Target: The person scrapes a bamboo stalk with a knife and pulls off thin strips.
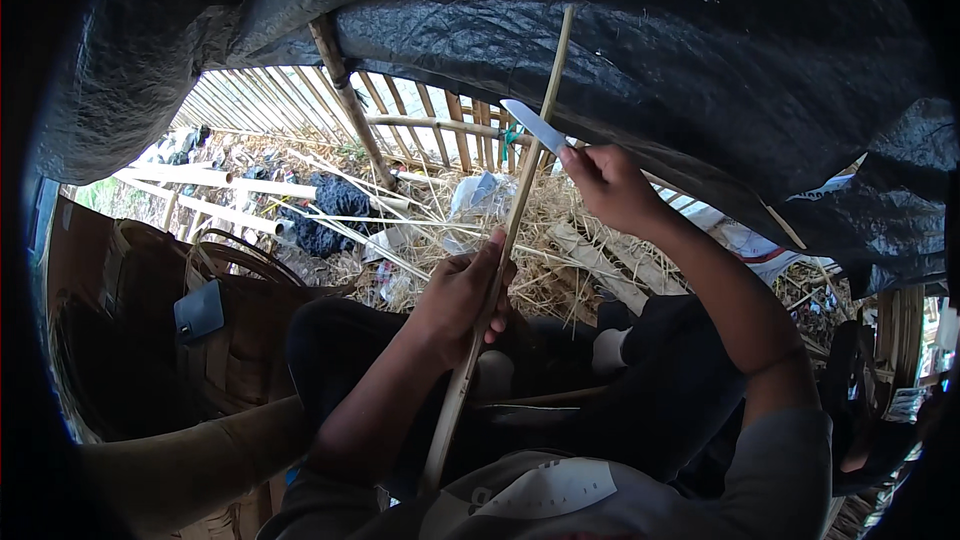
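A long, pale bamboo strip (520, 192) runs up from my lap to the black sheeting overhead. My left hand (465, 295) is wrapped around it at about its middle, the thumb lying along the strip. Farther up and to the right, my right hand (610, 185) grips a knife (536, 126) by its handle, which the fingers hide. The blade points up and to the left and crosses the strip above my left hand. Whether the edge bites into the bamboo cannot be made out.
Black plastic sheeting (640, 50) hangs low ahead. Beyond stands a slatted bamboo fence (430, 120) with a leaning post (350, 100). Shavings (560, 250) and cut bamboo poles (270, 188) litter the ground. A thick bamboo pole (200, 455) lies at my left, near a grey flat piece (199, 312).
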`<state>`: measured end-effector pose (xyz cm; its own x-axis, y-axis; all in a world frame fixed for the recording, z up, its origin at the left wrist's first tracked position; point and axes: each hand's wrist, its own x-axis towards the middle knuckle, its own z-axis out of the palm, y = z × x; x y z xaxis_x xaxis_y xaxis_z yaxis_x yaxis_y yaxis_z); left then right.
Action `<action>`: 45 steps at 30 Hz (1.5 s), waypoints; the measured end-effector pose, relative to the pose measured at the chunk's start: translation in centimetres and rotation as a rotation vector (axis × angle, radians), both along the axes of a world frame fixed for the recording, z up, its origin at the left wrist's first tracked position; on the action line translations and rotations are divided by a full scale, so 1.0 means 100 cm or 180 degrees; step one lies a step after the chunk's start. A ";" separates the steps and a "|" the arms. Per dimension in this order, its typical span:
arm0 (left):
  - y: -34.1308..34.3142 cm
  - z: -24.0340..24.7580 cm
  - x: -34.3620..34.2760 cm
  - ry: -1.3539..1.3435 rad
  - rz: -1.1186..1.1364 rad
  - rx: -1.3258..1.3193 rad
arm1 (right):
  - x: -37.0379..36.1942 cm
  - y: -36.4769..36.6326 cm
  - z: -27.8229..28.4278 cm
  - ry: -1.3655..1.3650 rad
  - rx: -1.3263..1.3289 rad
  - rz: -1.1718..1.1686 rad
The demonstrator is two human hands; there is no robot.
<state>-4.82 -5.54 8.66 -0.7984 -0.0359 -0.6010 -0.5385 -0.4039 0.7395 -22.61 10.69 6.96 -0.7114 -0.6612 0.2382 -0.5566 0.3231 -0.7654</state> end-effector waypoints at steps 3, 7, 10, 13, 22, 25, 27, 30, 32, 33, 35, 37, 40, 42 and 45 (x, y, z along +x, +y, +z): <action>0.003 0.004 -0.001 -0.0056 -0.0082 -0.0003 | -0.043 0.007 0.023 -0.0480 0.0485 -0.0592; 0.002 0.006 -0.002 -0.0090 -0.0055 -0.0030 | -0.012 -0.001 0.013 -0.0229 0.0549 0.0007; 0.001 0.002 -0.001 -0.0126 -0.0101 0.0047 | -0.030 0.005 0.013 -0.0324 0.0598 -0.0407; 0.005 0.006 -0.003 -0.0097 -0.0173 -0.0035 | -0.034 0.003 0.029 -0.0596 0.0721 -0.0509; 0.003 0.003 -0.004 -0.0107 -0.0050 0.0029 | -0.020 -0.002 0.012 -0.1136 0.0786 -0.0441; -0.006 -0.002 -0.002 -0.0093 0.0041 0.0048 | -0.004 -0.005 -0.001 -0.0894 0.0740 -0.0228; -0.005 0.002 0.000 -0.0027 0.0008 0.0088 | -0.027 -0.001 0.027 -0.1120 0.1028 -0.0807; 0.001 0.011 -0.002 -0.0083 -0.0010 -0.0048 | -0.021 0.000 0.020 -0.0997 0.0795 -0.0615; -0.002 0.008 -0.001 -0.0158 -0.0006 -0.0112 | 0.017 -0.010 0.010 -0.0749 0.0681 -0.0045; -0.002 0.006 -0.001 -0.0149 -0.0001 -0.0071 | 0.025 -0.012 0.011 -0.0717 0.0716 -0.0073; -0.002 0.003 0.001 -0.0117 -0.0014 0.0014 | -0.010 -0.009 0.024 -0.0560 0.1099 -0.0462; 0.006 0.007 -0.001 -0.0105 -0.0121 -0.0055 | -0.037 0.002 0.022 -0.0650 0.0662 -0.0931; 0.002 0.003 0.003 -0.0136 -0.0094 -0.0160 | 0.005 -0.013 0.000 0.0102 0.0338 -0.0349; 0.002 0.004 0.004 -0.0161 -0.0128 -0.0188 | -0.012 -0.006 0.013 -0.0508 0.0802 -0.0661; 0.005 0.006 0.000 -0.0147 -0.0139 -0.0170 | -0.029 -0.003 0.026 -0.0666 0.0915 -0.0821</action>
